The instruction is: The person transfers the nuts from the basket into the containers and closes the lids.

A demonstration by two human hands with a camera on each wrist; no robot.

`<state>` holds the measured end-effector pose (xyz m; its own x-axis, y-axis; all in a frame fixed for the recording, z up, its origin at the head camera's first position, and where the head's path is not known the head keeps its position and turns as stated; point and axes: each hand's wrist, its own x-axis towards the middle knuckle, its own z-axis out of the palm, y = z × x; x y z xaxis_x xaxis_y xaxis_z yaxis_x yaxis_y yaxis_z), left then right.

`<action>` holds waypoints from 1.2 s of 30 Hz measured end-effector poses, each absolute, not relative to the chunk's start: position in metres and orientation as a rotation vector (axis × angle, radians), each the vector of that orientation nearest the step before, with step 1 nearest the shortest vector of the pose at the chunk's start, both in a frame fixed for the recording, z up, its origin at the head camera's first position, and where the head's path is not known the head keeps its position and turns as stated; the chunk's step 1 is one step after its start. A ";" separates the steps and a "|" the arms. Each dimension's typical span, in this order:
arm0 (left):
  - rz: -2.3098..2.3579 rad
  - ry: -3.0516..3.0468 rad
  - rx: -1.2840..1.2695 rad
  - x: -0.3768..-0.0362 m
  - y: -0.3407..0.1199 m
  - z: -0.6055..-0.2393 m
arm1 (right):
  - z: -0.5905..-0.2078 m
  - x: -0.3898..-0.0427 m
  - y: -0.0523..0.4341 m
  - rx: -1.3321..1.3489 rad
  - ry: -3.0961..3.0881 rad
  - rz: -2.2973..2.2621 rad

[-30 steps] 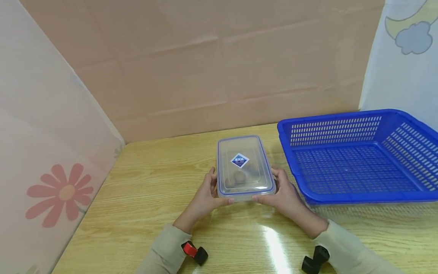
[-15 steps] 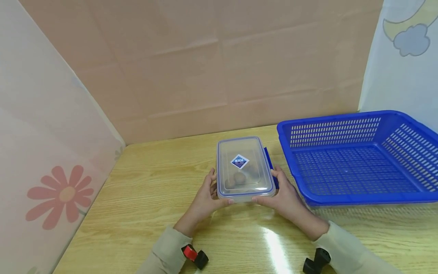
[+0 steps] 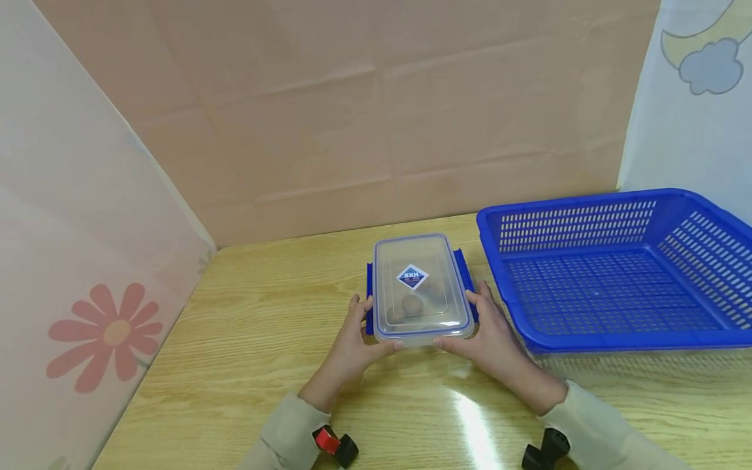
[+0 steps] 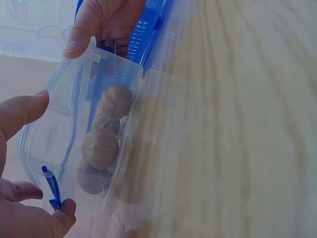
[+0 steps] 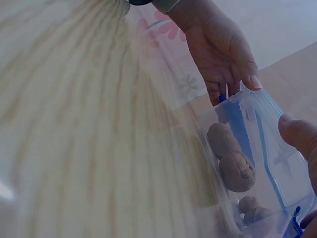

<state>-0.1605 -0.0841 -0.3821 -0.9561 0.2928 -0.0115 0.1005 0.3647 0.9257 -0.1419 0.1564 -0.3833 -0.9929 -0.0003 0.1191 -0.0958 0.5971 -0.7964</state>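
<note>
Clear lidded box [image 3: 420, 290] holding walnuts [image 4: 101, 148]; both hands' grip clasps its near corners.

One readable mark only: a blue-and-white diamond sticker [image 3: 412, 277] centred on the clear lid [image 3: 418, 287] of the food box, lettered "BXH" in white. Smaller lines beneath those letters are too fine to read. No other text or numbers legible.

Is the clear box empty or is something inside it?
Not empty. Brown walnuts show through the clear box, which has its lid on.
</note>
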 end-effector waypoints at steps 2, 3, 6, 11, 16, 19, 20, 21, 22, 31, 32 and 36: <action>1.637 2.456 0.356 -0.160 -0.084 -0.382 | -0.382 -0.141 0.156 0.084 -2.717 1.349; 1.633 2.464 0.359 -0.160 -0.084 -0.382 | -0.382 -0.141 0.156 0.085 -2.719 1.345; 1.610 2.487 0.333 -0.160 -0.083 -0.382 | -0.380 -0.140 0.156 0.081 -2.733 1.327; 1.531 2.560 0.282 -0.159 -0.082 -0.381 | -0.379 -0.140 0.155 0.082 -2.756 1.282; 1.496 2.604 0.296 -0.159 -0.082 -0.379 | -0.379 -0.140 0.154 0.078 -2.763 1.259; 1.492 2.625 0.325 -0.159 -0.081 -0.379 | -0.378 -0.140 0.154 0.079 -2.760 1.250; 1.490 2.632 0.331 -0.159 -0.081 -0.379 | -0.378 -0.140 0.154 0.086 -2.751 1.246; 1.491 2.637 0.338 -0.159 -0.081 -0.379 | -0.378 -0.140 0.154 0.097 -2.743 1.239; 1.492 2.642 0.344 -0.160 -0.081 -0.380 | -0.378 -0.140 0.154 0.109 -2.734 1.234; 1.579 2.618 0.384 -0.158 -0.080 -0.378 | -0.379 -0.138 0.150 0.130 -2.637 1.302; 1.600 2.611 0.387 -0.158 -0.079 -0.378 | -0.379 -0.138 0.150 0.119 -2.633 1.321; 1.661 2.575 0.360 -0.158 -0.079 -0.377 | -0.378 -0.139 0.151 0.083 -2.634 1.383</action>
<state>-0.1581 -0.0791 -0.3772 -0.9711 0.2252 0.0787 0.1646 0.3939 0.9043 -0.1388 0.1511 -0.3784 -0.9849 0.0272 0.1710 -0.1253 0.5694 -0.8124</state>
